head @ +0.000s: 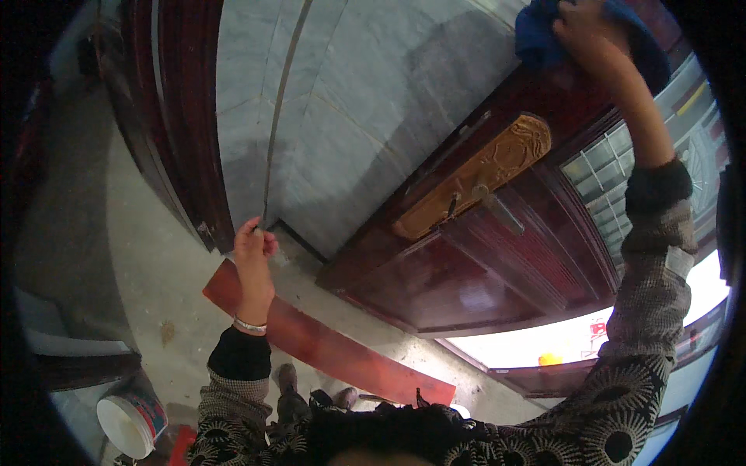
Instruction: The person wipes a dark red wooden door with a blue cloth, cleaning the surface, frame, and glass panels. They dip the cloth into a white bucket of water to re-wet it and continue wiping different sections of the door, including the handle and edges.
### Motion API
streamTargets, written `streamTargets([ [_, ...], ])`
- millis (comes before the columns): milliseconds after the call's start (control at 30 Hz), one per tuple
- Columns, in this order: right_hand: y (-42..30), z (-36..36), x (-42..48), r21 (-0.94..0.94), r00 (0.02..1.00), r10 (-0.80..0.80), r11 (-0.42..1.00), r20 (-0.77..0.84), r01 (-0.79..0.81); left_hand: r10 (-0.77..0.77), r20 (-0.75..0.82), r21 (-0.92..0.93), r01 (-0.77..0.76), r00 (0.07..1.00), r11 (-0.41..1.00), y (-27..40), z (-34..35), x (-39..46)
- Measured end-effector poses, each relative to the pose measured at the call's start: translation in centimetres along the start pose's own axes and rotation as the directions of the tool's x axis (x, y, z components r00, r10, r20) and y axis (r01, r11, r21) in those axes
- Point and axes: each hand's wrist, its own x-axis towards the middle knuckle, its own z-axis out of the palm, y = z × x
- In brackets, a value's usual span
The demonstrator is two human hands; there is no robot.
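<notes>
My left hand (252, 256), with a bracelet at the wrist, pinches the lower end of a long thin grey strip (280, 93). The strip runs upward in front of the grey wall tiles (373, 99); whether it is stiff or a cord, I cannot tell. High on the right, my right hand (588, 35) grips a bundled blue cloth (536, 38) at the upper part of a dark red panelled door (466, 285). Below that hand, the door carries an ornate gold-coloured lock plate (507, 151) and a lever handle (504, 212).
A long reddish board (349, 349) lies across the floor before my feet. At lower left stands a white bucket (125, 425). A dark red door frame (186, 116) rises on the left. Window grilles (606, 169) show through the door's opening, with bright light below the door.
</notes>
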Motion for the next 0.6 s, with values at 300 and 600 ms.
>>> streamTargets([
  [300, -23.6, 1.2, -5.5, 0.775, 0.993, 0.114, 0.629, -0.026, -0.052, 0.074, -0.130, 0.063, -0.067, 0.989, 0.996, 0.5, -6.4, -0.2],
  [600, -46.1, 1.9, -13.7, -0.113, 0.549, -0.829, 0.559, -0.103, 0.822, 0.010, -0.194, 0.078, 0.006, 0.981, 0.997, -2.7, -12.9, -2.3],
])
